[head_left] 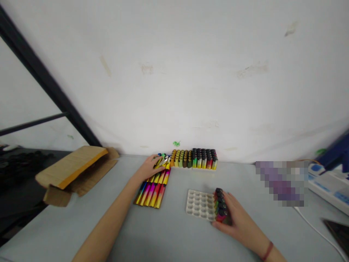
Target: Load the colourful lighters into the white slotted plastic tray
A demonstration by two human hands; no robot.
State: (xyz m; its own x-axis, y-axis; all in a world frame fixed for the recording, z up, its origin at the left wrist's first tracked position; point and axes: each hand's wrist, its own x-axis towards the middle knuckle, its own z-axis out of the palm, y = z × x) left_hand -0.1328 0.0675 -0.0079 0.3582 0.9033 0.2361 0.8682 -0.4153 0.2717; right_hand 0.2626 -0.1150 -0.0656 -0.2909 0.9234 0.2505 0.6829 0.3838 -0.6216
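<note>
My left hand (151, 167) reaches to the far end of a row of colourful lighters (152, 191) lying flat on the grey table, its fingers curled around a few of them. My right hand (236, 217) rests by the right edge of a white plastic tray (198, 204) with empty sockets, its fingers closed against a column of upright lighters (220, 205) standing in the tray's right side. A block of upright lighters (195, 158) with black and yellow tops stands against the wall behind.
An open cardboard box (71, 171) lies at the left on the table (169, 236). A white power strip (328, 185) with a cable sits at the right, beside a blurred patch. A white wall rises right behind the table.
</note>
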